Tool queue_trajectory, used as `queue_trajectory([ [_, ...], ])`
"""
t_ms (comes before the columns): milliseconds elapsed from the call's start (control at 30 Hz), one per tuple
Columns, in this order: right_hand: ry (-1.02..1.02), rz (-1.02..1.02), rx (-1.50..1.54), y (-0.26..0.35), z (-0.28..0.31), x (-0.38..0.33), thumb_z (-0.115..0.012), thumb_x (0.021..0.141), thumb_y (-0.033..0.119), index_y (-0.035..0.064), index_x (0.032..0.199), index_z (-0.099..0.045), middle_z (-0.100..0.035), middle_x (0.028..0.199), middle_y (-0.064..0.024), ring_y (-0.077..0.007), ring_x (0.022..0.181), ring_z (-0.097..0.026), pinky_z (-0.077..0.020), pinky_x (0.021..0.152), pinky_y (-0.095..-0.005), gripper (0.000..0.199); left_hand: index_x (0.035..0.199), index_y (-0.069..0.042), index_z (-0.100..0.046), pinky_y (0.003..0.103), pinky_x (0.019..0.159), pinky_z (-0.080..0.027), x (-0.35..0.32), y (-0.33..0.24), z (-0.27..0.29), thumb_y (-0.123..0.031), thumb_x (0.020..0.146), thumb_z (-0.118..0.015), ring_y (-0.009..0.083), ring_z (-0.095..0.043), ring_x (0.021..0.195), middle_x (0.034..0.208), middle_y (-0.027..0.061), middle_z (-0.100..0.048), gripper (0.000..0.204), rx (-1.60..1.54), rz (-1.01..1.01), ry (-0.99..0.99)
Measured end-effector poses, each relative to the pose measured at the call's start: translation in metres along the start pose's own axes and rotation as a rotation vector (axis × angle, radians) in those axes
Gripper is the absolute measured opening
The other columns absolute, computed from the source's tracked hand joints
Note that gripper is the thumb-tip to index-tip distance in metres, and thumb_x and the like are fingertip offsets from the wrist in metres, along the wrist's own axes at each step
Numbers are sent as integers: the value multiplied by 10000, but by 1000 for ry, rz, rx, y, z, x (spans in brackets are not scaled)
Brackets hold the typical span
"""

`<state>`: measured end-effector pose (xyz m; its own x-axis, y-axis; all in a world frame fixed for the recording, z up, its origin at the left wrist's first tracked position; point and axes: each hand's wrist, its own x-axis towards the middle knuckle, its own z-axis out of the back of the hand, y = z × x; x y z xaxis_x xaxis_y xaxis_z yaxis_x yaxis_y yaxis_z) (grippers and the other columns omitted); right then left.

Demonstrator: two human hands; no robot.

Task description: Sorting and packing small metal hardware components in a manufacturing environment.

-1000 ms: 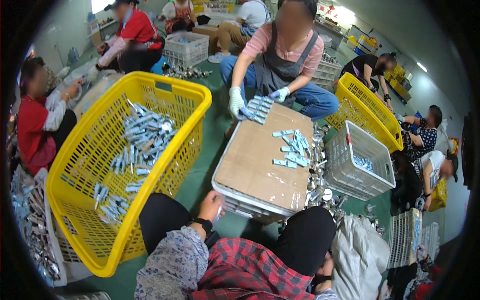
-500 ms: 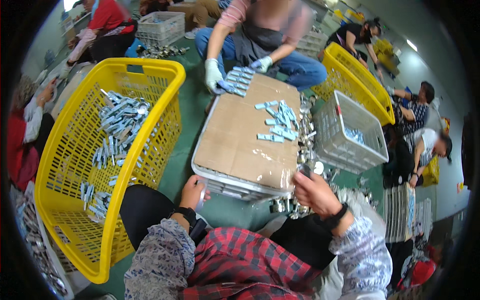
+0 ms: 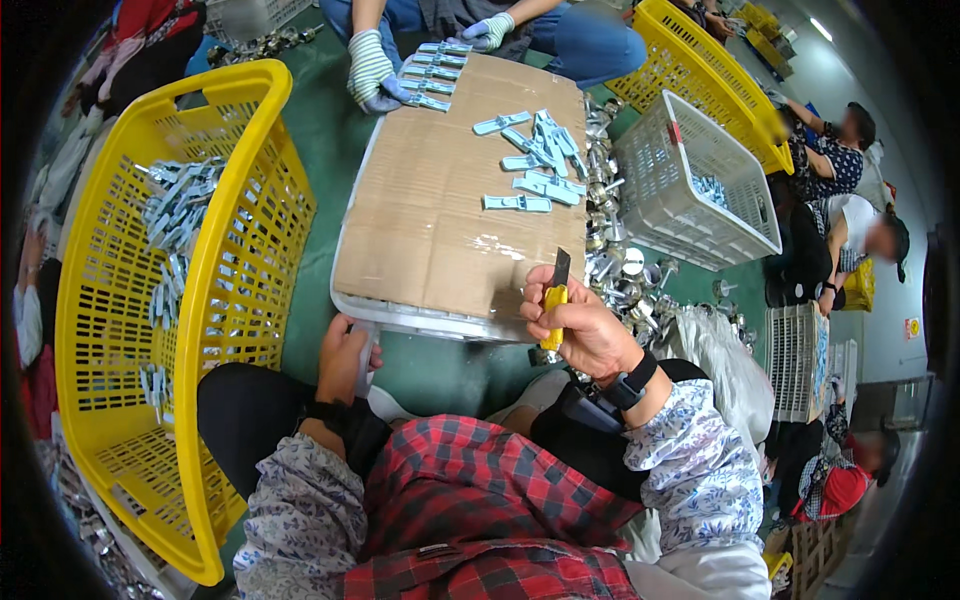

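Note:
In my right hand is a yellow utility knife, its dark blade pointing up and away from me over the near right edge of a cardboard sheet. My left hand is closed round a pale grey flat piece, too unclear to name, at the sheet's near left corner. The sheet covers an upturned-looking white crate. On its right half lies a loose group of light blue clip-like parts. More of them form a row at the far left, beside a co-worker's gloved hand.
A large yellow basket holding blue clip-like parts stands at my left. Silvery metal parts lie along the sheet's right side, with a white crate and a plastic bag beyond. Another yellow basket is farther back. Several people sit around.
My right hand has turned and moved left, so the knife now shows plainly. My left hand has shifted slightly left and up. The whole view has tilted downward.

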<state>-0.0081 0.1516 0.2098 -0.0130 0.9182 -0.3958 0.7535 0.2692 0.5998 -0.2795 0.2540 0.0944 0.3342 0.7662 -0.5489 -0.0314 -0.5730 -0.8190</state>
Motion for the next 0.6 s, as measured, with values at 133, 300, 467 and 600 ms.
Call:
queue_trajectory([
  [133, 16, 0, -19, 0, -5, 1, -471, 647, -142, 36, 996, -457, -462, 829, -16, -119, 679, -448, -362, 534, -231, 392, 1074, -59, -464, 243, 476, -437, -2, 2, -2, -108, 778, -422, 131, -502, 492, 661, 70, -532, 303, -40, -34, -5],
  [300, 9, 1, -55, 1, -8, 4, -461, 664, -135, 50, 992, -450, -443, 832, -10, -109, 678, -434, -355, 533, -224, 377, 1062, -48, -461, 242, 468, -436, -4, -5, -4, -93, 779, -406, 131, -497, 487, 664, 76, -529, 292, -15, 2, -12],
  [467, 28, 17, -91, 4, -9, 13, -443, 679, -134, 76, 931, -440, -410, 835, -1, -102, 697, -424, -354, 530, -208, 329, 1033, -47, -478, 233, 466, -434, 2, -6, -2, -94, 766, -415, 124, -505, 487, 661, 70, -532, 278, 3, -10, -14],
  [600, -15, 34, -148, 6, -15, 16, -447, 694, -117, 85, 913, -435, -407, 833, 6, -102, 691, -418, -349, 517, -207, 298, 1004, -41, -478, 239, 458, -434, 2, -8, -2, -90, 766, -415, 131, -507, 481, 654, 69, -528, 251, -10, -47, -3],
])
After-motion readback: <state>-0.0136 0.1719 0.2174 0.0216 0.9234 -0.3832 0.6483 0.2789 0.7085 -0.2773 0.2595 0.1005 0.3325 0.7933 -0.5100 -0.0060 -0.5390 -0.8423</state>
